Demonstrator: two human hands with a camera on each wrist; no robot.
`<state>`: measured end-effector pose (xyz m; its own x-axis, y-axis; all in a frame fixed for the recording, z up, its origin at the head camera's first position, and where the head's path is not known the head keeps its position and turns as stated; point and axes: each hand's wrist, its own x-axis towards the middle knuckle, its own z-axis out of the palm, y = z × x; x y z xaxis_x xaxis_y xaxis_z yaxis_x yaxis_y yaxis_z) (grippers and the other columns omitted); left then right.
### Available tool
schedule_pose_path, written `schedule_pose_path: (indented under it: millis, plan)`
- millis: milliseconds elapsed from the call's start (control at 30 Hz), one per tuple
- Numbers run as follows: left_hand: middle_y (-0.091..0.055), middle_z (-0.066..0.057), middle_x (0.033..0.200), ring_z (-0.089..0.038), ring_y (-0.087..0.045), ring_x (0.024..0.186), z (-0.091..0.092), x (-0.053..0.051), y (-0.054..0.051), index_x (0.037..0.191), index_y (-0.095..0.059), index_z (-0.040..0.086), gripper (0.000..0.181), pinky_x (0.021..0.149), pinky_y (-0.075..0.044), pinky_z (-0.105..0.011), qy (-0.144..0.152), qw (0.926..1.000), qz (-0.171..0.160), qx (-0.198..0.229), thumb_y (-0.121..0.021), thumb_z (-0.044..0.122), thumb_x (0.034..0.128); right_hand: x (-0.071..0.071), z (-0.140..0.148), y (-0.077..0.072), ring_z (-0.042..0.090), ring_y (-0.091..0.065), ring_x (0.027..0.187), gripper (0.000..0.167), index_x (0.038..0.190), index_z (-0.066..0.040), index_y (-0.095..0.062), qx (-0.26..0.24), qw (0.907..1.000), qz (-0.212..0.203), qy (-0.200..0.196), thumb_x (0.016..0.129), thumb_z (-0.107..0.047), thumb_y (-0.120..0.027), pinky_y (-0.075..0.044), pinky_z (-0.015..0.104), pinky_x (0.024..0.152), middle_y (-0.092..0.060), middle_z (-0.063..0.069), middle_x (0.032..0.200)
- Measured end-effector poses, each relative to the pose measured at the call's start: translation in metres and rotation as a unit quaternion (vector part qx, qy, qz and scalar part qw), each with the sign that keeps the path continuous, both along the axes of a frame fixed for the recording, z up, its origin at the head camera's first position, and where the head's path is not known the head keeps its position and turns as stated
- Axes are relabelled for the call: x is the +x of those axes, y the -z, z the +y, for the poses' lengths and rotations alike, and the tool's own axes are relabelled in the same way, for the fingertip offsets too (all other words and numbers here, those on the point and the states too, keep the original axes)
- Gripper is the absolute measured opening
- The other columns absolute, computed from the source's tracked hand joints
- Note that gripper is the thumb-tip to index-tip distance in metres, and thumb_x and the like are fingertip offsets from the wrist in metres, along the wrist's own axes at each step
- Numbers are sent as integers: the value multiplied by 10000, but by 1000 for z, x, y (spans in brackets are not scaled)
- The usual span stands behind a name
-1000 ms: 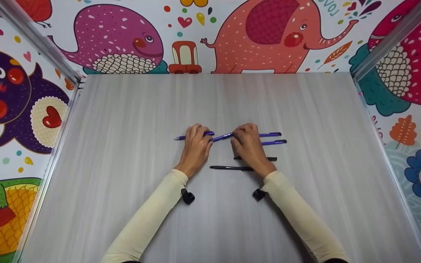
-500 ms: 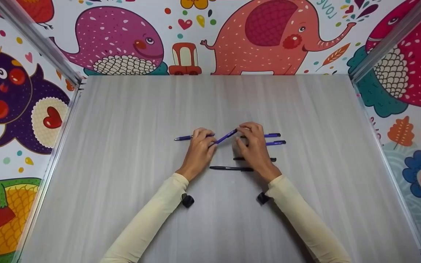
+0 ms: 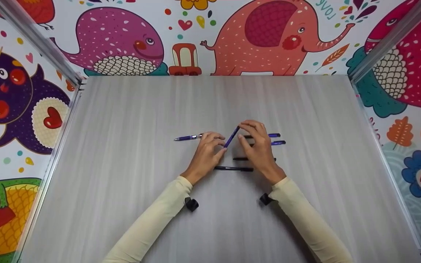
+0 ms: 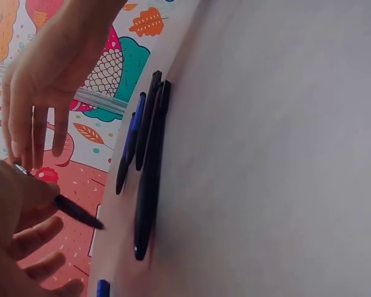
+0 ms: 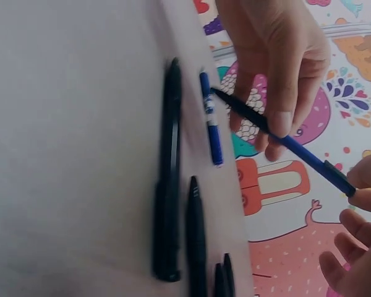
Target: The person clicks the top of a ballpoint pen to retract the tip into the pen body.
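The blue pen [image 3: 232,136] is held aslant above the table [image 3: 152,106], between the left hand [image 3: 207,151] and the right hand [image 3: 260,144]. Over the last second it has tipped steeper and shifted rightward with both hands, so it appears mid-handling, not yet set down. A long black pen [image 3: 234,168], a shorter black pen [image 3: 240,159], two other blue pens [image 3: 279,143] and a separate pen at left [image 3: 188,138] lie nearby. The left thumb [image 5: 279,122] and fingers pinch the blue pen mid-barrel; the right fingertips [image 5: 366,176] pinch its clip end.
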<state>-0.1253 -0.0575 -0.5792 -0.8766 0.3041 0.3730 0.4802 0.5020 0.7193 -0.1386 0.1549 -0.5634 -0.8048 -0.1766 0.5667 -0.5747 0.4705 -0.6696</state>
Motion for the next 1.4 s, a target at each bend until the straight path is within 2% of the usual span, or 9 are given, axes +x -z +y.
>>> schedule_pose_path:
  millis: [233, 433, 700, 833, 1000, 1100, 1267, 1333, 1400]
  plan:
    - [-739, -111, 1242, -294, -620, 1234, 5, 2, -4, 1053, -805, -17, 93, 1089, -511, -467, 106, 9992, -288, 248, -831, 12, 968, 5, -1, -10, 356, -684, 1258, 390, 1428, -19, -691, -829, 9902, -675, -902, 1042, 34, -718, -603, 551, 1000, -649, 151, 1413]
    - [-744, -109, 1241, -287, -651, 1231, 9, 4, -8, 1065, -808, -16, 94, 1086, -524, -473, 110, 9956, -726, 589, -819, 22, 980, 7, 0, -14, 301, -679, 1287, 438, 1466, -49, -655, -1176, 9784, -1141, -1263, 1042, 45, -712, -598, 524, 1024, -658, 126, 1412]
    - [-765, -108, 1245, -262, -706, 1231, 10, 7, -12, 1091, -807, 3, 98, 1064, -581, -454, 108, 9711, -1874, 1476, -790, 31, 999, 9, 1, -19, 309, -706, 1243, 443, 1468, 62, -590, -1121, 9760, -1162, -1464, 1043, 41, -713, -606, 466, 1020, -646, 116, 1417]
    - [-784, -113, 1198, -254, -718, 1183, 10, 9, -15, 1123, -807, 2, 133, 1071, -573, -475, 204, 9514, -2395, 1924, -784, 56, 1004, 10, 1, -21, 353, -719, 1209, 450, 1466, 47, -587, -1122, 9747, -1127, -1571, 1035, 57, -716, -613, 431, 1009, -657, 100, 1395]
    - [-782, -70, 1129, -186, -714, 1068, 11, 11, -17, 1144, -798, 1, 161, 982, -588, -352, 437, 9211, -2965, 2485, -781, 92, 1012, 10, 1, -24, 384, -733, 1174, 477, 1484, 27, -572, -1221, 9689, -1287, -1728, 1032, 53, -722, -621, 402, 990, -685, 133, 1364]
    - [-782, -61, 1087, -177, -717, 1009, 12, 12, -17, 1143, -792, -9, 164, 932, -600, -355, 591, 8954, -3290, 2943, -784, 90, 1012, 12, 2, -25, 372, -727, 1195, 496, 1491, 53, -544, -1373, 9619, -1556, -1781, 1031, 46, -729, -616, 381, 1001, -674, 172, 1373]
    - [-786, -54, 1065, -159, -735, 974, 14, 14, -18, 1141, -781, -18, 150, 883, -630, -350, 755, 8424, -3889, 3653, -767, 62, 1015, 12, 3, -29, 406, -704, 1204, 524, 1503, 62, -515, -1695, 9481, -1911, -1892, 1025, 61, -729, -611, 372, 1007, -627, 228, 1384]
    - [-791, -63, 1084, -162, -746, 991, 14, 14, -19, 1147, -779, -23, 151, 885, -630, -332, 798, 8284, -4025, 3812, -760, 50, 1016, 11, 4, -30, 419, -699, 1196, 528, 1505, 65, -510, -1726, 9460, -1947, -1934, 1023, 70, -726, -614, 371, 998, -618, 239, 1387]
    - [-793, -81, 1109, -174, -752, 1018, 14, 14, -19, 1157, -778, -34, 161, 906, -626, -326, 847, 8208, -4090, 3897, -757, 43, 1017, 11, 5, -31, 411, -704, 1181, 528, 1506, 69, -507, -1671, 9468, -1937, -1954, 1024, 74, -721, -615, 362, 992, -616, 246, 1383]
